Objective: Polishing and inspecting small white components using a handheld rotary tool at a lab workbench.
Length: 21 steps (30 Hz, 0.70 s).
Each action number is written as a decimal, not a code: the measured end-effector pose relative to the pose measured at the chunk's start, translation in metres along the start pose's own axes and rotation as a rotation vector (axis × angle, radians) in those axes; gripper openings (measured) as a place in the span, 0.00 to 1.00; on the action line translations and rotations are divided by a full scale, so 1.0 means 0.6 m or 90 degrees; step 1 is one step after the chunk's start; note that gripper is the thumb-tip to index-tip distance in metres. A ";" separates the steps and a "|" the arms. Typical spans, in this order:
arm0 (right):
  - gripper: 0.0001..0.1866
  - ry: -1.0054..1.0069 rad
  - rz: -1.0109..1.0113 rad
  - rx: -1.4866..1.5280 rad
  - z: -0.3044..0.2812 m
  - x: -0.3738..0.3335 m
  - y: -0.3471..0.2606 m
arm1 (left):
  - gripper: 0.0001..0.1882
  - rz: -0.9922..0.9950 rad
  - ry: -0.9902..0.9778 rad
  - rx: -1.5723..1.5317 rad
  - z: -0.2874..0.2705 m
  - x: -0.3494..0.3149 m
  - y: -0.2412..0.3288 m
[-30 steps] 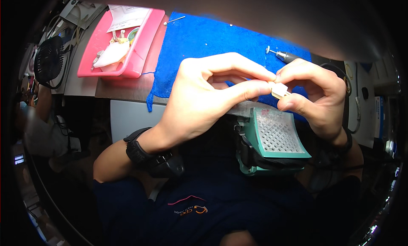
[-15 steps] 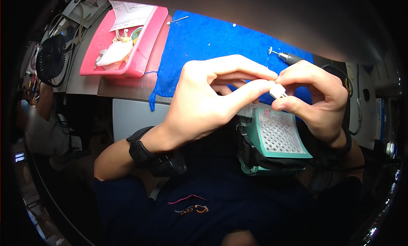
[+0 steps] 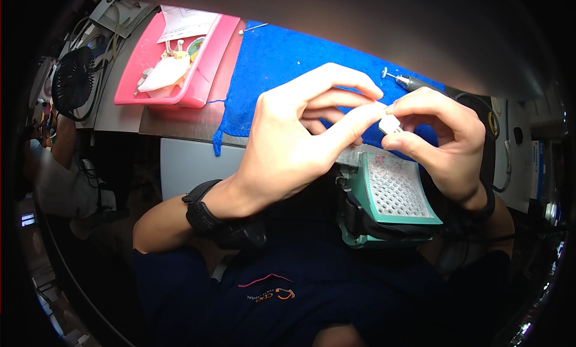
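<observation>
The right hand holds the small white piece between thumb and index fingertips. The left hand holds its thumb and index fingertips narrowly apart, just beside the piece's upper left; contact there cannot be told. The piece lies nearer the right hand, to the left of its fingertips; its long axis appears to slant down toward the right thumb. The blue cloth extends beyond the fingers; the green-framed perforated plate lies below them, on the wearer's side
</observation>
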State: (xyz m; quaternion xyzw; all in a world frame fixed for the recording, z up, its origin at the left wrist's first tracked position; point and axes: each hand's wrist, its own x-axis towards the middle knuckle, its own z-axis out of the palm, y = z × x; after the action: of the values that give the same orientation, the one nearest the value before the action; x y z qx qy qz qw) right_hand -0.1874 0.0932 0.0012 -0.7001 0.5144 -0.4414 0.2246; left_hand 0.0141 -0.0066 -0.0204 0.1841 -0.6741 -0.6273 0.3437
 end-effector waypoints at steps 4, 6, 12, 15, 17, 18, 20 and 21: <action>0.12 0.061 0.087 0.166 0.010 -0.002 -0.004 | 0.11 0.018 -0.014 0.015 -0.004 -0.002 0.001; 0.11 0.051 0.100 0.208 0.010 -0.003 -0.007 | 0.09 0.024 0.005 -0.010 -0.002 -0.003 0.002; 0.10 0.018 0.185 0.284 0.002 -0.005 -0.023 | 0.08 0.024 0.037 0.022 0.005 -0.009 0.009; 0.11 -0.047 0.232 0.340 0.001 -0.004 -0.031 | 0.08 0.027 0.027 0.016 0.005 -0.009 0.008; 0.13 -0.062 0.257 0.332 -0.003 -0.003 -0.034 | 0.08 0.034 0.021 0.006 0.006 -0.009 0.005; 0.14 -0.071 0.262 0.340 -0.005 -0.003 -0.036 | 0.08 0.037 0.024 -0.004 0.008 -0.009 0.004; 0.16 -0.077 0.286 0.363 -0.006 -0.002 -0.034 | 0.08 0.041 0.021 -0.014 0.009 -0.008 0.002; 0.17 -0.080 0.291 0.386 -0.007 -0.002 -0.032 | 0.08 0.042 0.016 -0.015 0.009 -0.007 0.003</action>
State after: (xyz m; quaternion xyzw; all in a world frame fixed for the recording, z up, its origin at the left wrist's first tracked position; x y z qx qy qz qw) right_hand -0.1808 0.1020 0.0176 -0.4948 0.4886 -0.4680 0.5454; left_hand 0.0138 0.0002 -0.0195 0.1657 -0.6678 -0.6214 0.3747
